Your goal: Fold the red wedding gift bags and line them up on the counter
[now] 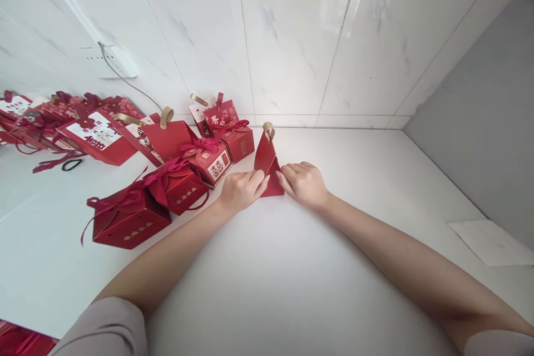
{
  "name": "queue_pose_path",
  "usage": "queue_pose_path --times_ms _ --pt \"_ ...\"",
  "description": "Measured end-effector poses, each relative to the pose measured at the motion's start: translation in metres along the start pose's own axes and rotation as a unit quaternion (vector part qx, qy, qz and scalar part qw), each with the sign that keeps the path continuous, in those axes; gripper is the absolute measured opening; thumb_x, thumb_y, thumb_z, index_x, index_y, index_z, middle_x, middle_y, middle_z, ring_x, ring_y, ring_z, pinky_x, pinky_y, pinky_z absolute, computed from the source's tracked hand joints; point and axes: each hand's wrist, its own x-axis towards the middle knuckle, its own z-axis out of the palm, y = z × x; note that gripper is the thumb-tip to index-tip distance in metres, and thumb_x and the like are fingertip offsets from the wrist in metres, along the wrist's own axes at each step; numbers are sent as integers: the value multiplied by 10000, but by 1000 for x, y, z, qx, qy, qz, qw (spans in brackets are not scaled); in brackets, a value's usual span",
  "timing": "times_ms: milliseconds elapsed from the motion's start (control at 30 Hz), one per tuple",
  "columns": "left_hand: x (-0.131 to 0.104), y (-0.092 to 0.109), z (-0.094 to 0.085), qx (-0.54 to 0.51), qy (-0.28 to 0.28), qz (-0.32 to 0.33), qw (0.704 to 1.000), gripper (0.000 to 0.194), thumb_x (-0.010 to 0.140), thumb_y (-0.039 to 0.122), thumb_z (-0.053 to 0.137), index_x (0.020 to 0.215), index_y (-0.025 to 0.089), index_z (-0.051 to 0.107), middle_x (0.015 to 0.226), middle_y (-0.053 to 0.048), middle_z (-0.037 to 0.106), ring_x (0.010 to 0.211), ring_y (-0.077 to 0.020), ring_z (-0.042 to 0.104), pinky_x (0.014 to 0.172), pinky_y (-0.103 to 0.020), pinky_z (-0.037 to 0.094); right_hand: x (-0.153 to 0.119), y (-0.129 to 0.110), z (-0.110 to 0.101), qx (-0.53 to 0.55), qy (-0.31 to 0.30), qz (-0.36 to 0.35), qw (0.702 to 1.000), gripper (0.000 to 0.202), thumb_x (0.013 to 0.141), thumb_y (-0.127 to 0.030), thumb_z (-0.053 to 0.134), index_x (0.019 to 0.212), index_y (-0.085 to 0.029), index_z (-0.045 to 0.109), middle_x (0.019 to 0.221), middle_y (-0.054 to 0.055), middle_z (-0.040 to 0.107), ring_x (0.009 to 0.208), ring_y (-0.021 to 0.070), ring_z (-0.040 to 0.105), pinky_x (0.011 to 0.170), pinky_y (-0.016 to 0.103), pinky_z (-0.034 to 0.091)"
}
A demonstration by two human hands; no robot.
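Observation:
A small red gift box (267, 161) with a peaked top stands on the white tabletop (283, 267), directly in front of me. At its peak sticks up a gold loop handle (269, 130). My left hand (245, 190) is closed on the box's left edge, thumb pointing inward. On the other side my right hand (303, 182) pinches the right edge between thumb and curled fingers. Between the two thumbs a side fold of the box shows. The fingertips behind the card are partly hidden.
Left of my hands stand finished-looking red boxes with ribbon bows, among them a dark red box (131, 217) and a box with a white label (208, 161). More red bags (100, 133) crowd the far left. A cable (129, 83) hangs from a wall socket; a white sheet (492, 242) lies right.

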Motion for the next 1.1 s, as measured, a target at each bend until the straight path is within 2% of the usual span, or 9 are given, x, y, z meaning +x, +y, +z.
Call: queue_pose_path --times_ms 67,133,300,400,500,600,733,867,1100 --pt "0 -3 1 77 26 71 994 293 894 233 549 613 186 484 480 27 455 421 -104 376 481 -279 211 1 3 0 0 16 -24 1000 412 1029 -281 322 669 -193 504 564 12 542 482 140 390 567 307 283" --pt "-1 -6 1 116 44 114 986 293 898 205 537 617 186 457 482 32 467 422 -104 398 473 -274 245 2 7 1 11 29 -53 998 396 1029 -259 323 675 -194 490 564 4 542 473 138 360 570 295 305" --pt "-2 -13 2 93 71 127 985 287 906 179 519 635 195 422 485 36 463 426 -109 411 480 -269 303 3 14 2 37 35 -80 995 377 1030 -244 321 678 -208 451 563 -4 518 475 142 341 574 286 324" --pt "-4 -16 4 86 67 121 987 287 909 185 518 638 197 422 487 36 463 427 -111 420 482 -272 306 2 13 3 47 30 -75 996 375 1031 -248 321 680 -210 449 565 -6 511 477 140 346 577 288 326" --pt "-9 -20 6 86 40 121 988 286 910 215 536 639 194 445 491 38 483 434 -107 450 485 -268 308 -2 10 4 50 32 -54 997 376 1027 -259 334 677 -205 461 575 -2 526 481 137 357 577 288 330" --pt "-16 -26 7 85 -24 114 990 245 917 281 541 690 193 516 529 32 547 459 -109 504 493 -267 317 -7 10 6 48 23 -37 998 362 1017 -276 367 685 -198 489 590 3 545 488 134 378 574 288 326" --pt "-21 -32 9 45 -113 81 989 276 944 341 505 719 190 557 575 14 606 492 -119 552 509 -266 328 -12 16 8 60 -40 -54 996 367 1011 -299 377 687 -194 514 583 2 543 478 129 384 567 289 317" --pt "-20 -33 9 13 -129 56 990 332 972 325 459 683 188 548 561 9 593 484 -123 535 519 -275 316 -12 21 11 80 -85 -56 992 406 1030 -310 322 686 -198 508 594 14 548 493 140 407 569 293 322" --pt "-19 -39 8 -25 -156 22 987 370 985 338 432 654 193 514 571 10 572 523 -126 542 545 -265 327 -7 24 9 120 -94 -85 985 394 1034 -319 306 693 -212 472 593 12 528 509 155 427 588 308 344"
